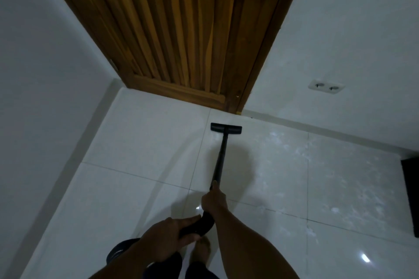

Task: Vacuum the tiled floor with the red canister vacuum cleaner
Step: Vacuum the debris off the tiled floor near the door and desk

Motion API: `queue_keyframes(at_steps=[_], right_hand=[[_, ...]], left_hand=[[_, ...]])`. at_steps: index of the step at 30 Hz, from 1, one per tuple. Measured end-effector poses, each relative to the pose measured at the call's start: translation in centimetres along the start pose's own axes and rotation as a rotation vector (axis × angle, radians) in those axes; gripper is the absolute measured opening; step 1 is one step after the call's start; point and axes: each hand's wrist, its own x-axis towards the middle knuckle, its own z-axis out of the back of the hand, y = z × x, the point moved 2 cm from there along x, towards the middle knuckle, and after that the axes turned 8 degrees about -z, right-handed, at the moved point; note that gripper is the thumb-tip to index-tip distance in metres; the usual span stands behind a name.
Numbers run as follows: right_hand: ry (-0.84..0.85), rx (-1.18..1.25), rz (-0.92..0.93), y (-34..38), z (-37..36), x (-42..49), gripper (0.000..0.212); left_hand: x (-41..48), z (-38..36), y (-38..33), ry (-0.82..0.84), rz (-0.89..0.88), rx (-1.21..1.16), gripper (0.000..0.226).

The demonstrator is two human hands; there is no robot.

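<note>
A black vacuum wand (pixel 221 156) runs from my hands down to a flat black floor nozzle (pixel 226 128) resting on the white tiled floor (pixel 140 142), close to the foot of the wooden door. My right hand (pixel 214 199) grips the wand higher up its tube. My left hand (pixel 167 236) holds the curved black handle (pixel 197 225) nearer my body. White dusty smears (pixel 317 165) cover the tiles to the right of the nozzle. The red canister is out of view.
A slatted wooden door (pixel 181 29) stands shut ahead, set between white walls. A wall socket (pixel 326 86) sits low on the right wall. A dark object (pixel 410 192) lies at the right edge. My feet (pixel 201 249) show below my hands.
</note>
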Motion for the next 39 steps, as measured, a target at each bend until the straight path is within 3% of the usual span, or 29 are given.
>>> queue_keyframes(at_steps=[11, 21, 31, 35, 39], right_hand=[[-0.005, 0.096, -0.05, 8.8, 0.8, 2.9, 0.073], [-0.04, 0.059, -0.087, 13.5, 1.0, 4.6, 0.074], [-0.073, 0.074, -0.082, 11.9, 0.7, 2.3, 0.074], [-0.069, 0.076, -0.062, 8.4, -0.3, 0.5, 0.074], [-0.067, 0.058, -0.042, 4.4, -0.8, -1.0, 0.072]], left_hand=[[4.1, 9.7, 2.4, 0.058, -0.067, 0.085, 0.044], [6.2, 14.6, 3.8, 0.09, -0.082, -0.009, 0.08], [4.1, 13.1, 2.7, 0.117, -0.054, 0.092, 0.07], [2.2, 9.8, 2.5, 0.112, -0.004, 0.192, 0.108], [0.3, 5.7, 1.7, 0.093, 0.021, 0.201, 0.106]])
